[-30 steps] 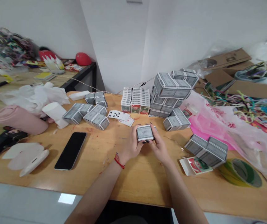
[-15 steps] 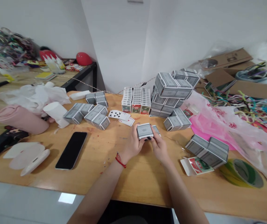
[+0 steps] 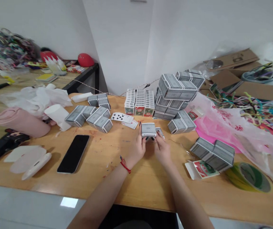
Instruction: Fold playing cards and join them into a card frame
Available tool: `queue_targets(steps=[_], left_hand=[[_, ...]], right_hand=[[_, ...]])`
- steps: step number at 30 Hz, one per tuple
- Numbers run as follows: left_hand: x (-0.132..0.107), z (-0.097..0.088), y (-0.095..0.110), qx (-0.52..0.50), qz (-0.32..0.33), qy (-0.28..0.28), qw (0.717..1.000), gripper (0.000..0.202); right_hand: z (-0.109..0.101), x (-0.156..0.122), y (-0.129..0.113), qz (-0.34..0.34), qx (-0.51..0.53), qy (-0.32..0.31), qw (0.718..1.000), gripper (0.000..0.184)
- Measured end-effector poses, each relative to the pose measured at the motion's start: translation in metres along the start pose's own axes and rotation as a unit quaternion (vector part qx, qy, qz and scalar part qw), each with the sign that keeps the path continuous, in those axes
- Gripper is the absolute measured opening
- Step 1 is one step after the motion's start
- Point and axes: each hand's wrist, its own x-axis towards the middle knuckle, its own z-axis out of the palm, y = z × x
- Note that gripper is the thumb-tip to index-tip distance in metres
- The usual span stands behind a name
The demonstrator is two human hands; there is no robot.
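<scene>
- A wooden table (image 3: 136,190) filled most of the view.
- A tall stack of grey-patterned boxes (image 3: 174,92) stood toward its back, right of centre.
- A dark-screened phone (image 3: 73,154) lay flat, well left of the hands.
- The left hand (image 3: 137,148) gripped the left side of a grey-patterned pack (image 3: 148,128), at the table's middle.
- The right hand (image 3: 162,151) met its near right corner; whether it gripped the pack could not be told.
- A smaller grey-backed piece (image 3: 159,131) showed behind the right fingers.
</scene>
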Motion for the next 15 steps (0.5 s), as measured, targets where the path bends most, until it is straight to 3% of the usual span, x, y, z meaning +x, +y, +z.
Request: queue_targets(steps=[4,10,15], left_hand=[[-0.0013,0.0022,-0.0041,0.076,-0.014,0.003,0.997,0.034],[0.0067,-0.0010,-0.0058,0.141,0.027,-0.026,0.989,0.040],[0.0074,-0.0020,-0.0100,0.182,0.022,-0.063,0.981,0.038]], right_hand=[[-0.0001,0.0021,-0.0015,-0.004,-0.034,0.012,0.999,0.029],[-0.0023,0.0067,0.0003,-0.009,-0.061,0.024,0.998,0.027],[-0.0039,0.0081,0.0076,-0.007,-0.094,0.033,0.995,0.028]])
